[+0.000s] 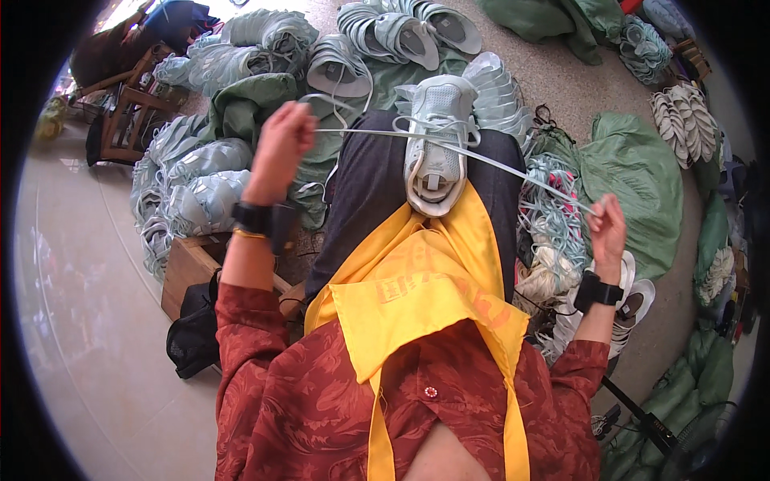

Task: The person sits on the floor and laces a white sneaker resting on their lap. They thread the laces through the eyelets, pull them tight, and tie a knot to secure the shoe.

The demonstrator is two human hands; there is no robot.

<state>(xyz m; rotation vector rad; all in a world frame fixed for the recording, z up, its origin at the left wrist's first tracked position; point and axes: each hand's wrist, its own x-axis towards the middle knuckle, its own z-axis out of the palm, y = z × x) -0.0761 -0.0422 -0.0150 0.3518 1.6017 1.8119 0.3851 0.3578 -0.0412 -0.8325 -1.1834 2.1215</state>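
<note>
Pale shoe (pixel 437 156) at 1 o'clock, resting across the thighs; left hand (pixel 282 148) between 10 and 11 o'clock, fingers clenched on a taut pale lace (pixel 513 170); right hand (pixel 607 228) at 3 o'clock, fingertips pinching lace likewise; stacked shoes (pixel 375 36) at 12 o'clock

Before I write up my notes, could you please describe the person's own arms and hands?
The left hand and right hand are ungloved. Dark red patterned sleeves leave the forearms bare. A black left wristband sits beside a thin yellow band; a black right wristband matches in colour.
</note>
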